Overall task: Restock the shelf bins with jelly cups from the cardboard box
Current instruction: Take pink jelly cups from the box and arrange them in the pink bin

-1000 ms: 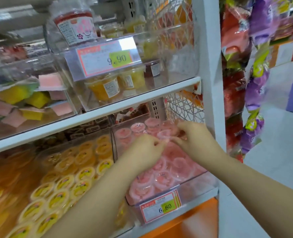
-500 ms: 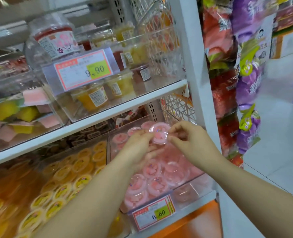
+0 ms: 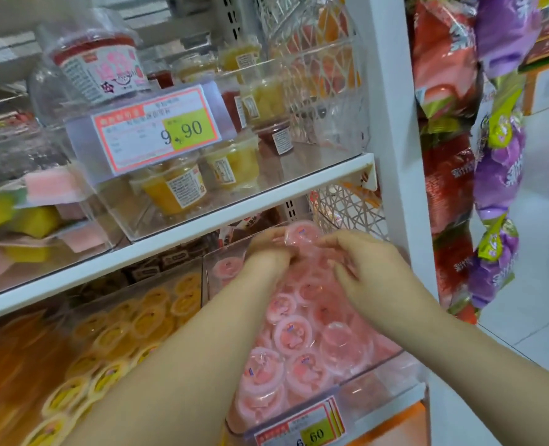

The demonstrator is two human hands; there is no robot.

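Observation:
A clear shelf bin point(image 3: 372, 386) on the lower shelf holds several pink jelly cups point(image 3: 290, 333) lying lid-up. At the back of the bin, both hands hold one pink jelly cup point(image 3: 302, 235) just above the others. My left hand point(image 3: 270, 251) grips its left side with curled fingers. From the right, my right hand point(image 3: 363, 263) pinches its edge. The cardboard box is out of view.
A neighbouring bin of yellow jelly cups point(image 3: 122, 333) sits to the left. The upper shelf board point(image 3: 202, 225) hangs close above the hands, carrying bins of larger fruit cups point(image 3: 173, 188). A white upright post point(image 3: 392, 140) and hanging snack bags point(image 3: 495, 162) stand to the right.
Both hands have carried the pink cup from the middle of the bin up and toward its back, under the upper shelf. The camera has swung slightly left.

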